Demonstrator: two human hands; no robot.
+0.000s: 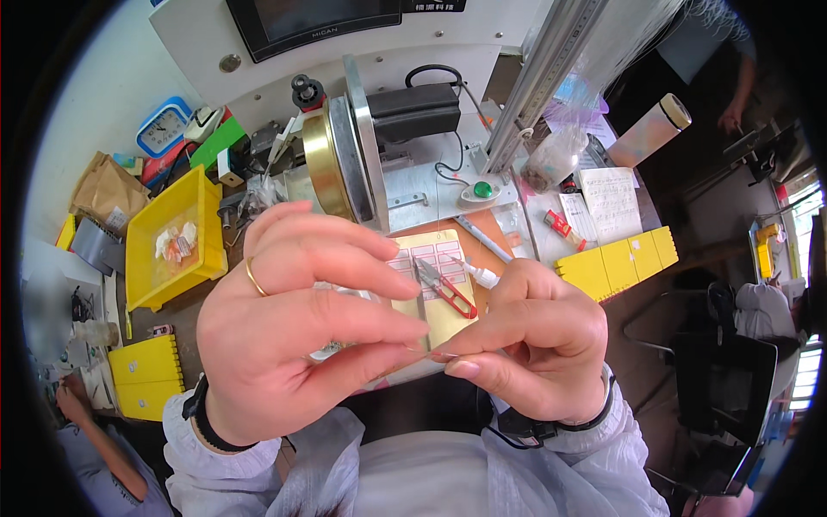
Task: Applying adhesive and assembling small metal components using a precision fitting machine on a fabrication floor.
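My left hand (297, 314), with a gold ring on one finger, pinches at thumb and index fingertips while its other fingers stretch out. Close beside it, my right hand (543, 332) is closed in a pinch too. Between the fingertips runs a very thin, thread-like piece (437, 353); its exact kind is too fine to make out. Beyond the hands, red-handled thread snips (454, 297) lie on a yellowish labelled card (420, 248). A small white bottle with a fine nozzle (482, 276) rests beside them. Behind my left hand, a container of small things is mostly hidden.
Ahead stands a machine with a brass drum (324, 168) and a green button (482, 189). A yellow bin (177, 241) sits left, yellow strips (622, 264) right. A tumbler (652, 129) and papers (610, 202) lie farther right. Other people's arms show at both edges.
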